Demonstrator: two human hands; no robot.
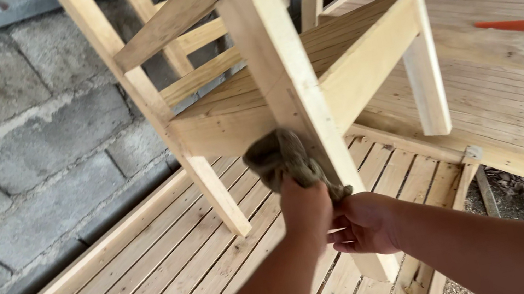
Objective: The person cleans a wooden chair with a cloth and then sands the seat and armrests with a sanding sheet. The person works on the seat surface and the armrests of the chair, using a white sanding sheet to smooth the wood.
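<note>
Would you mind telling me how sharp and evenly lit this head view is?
Head view: soft daylight, no glare; the cloth and left hand look slightly motion-blurred; the chair leg and block wall are sharp; straight boards bow a little toward the edges.

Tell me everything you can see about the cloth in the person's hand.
The cloth is a small rag, brownish-olive, coarse and crumpled into a wad. The left hand grips it from below and presses it against the front leg of a pale bare-wood chair, near where the leg meets the seat rail. A twisted end hangs down toward the right hand, which holds the same leg lower down.
</note>
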